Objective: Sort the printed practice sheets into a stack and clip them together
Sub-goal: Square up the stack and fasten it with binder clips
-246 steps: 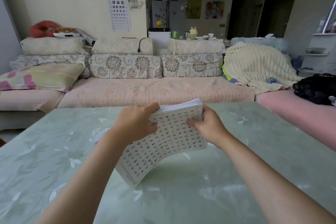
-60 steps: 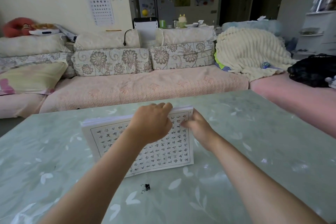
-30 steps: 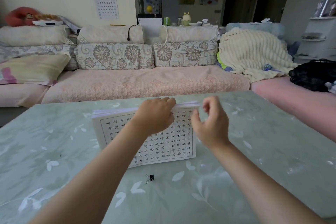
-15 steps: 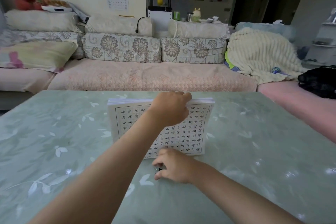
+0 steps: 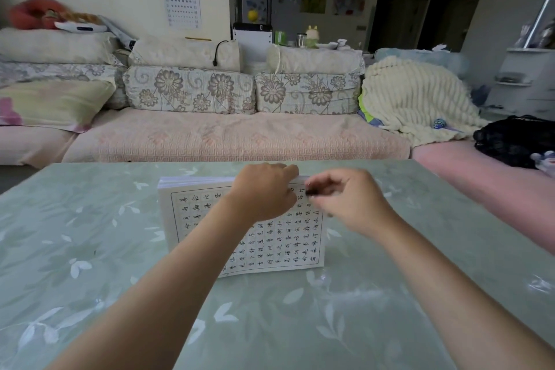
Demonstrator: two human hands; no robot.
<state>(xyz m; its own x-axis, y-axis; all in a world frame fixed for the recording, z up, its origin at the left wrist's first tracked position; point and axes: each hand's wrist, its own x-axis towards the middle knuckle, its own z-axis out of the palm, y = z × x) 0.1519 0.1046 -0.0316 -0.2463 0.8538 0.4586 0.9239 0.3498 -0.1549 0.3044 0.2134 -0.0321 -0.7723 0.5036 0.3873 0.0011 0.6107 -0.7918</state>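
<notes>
The stack of practice sheets (image 5: 192,219) was held standing on its lower edge on the desk (image 5: 90,279), printed face toward the camera. Its top edge was gripped by the left hand (image 5: 264,192), with the fingers curled over it. What was judged to be the clip (image 5: 313,191), a small, dark, blurred thing, was pinched in the fingers of the right hand (image 5: 348,201) at the stack's upper right corner, just beside the left hand. Whether its mouth was over the paper yet could not be told.

For a clean result, the lower edge should be squared against the desk. The left grip should be held firm close to the corner so that no sheet fans out. The clip should be opened wide and pushed fully down over every sheet before it is let go. A shallow bite would likely leave the back pages loose.
</notes>
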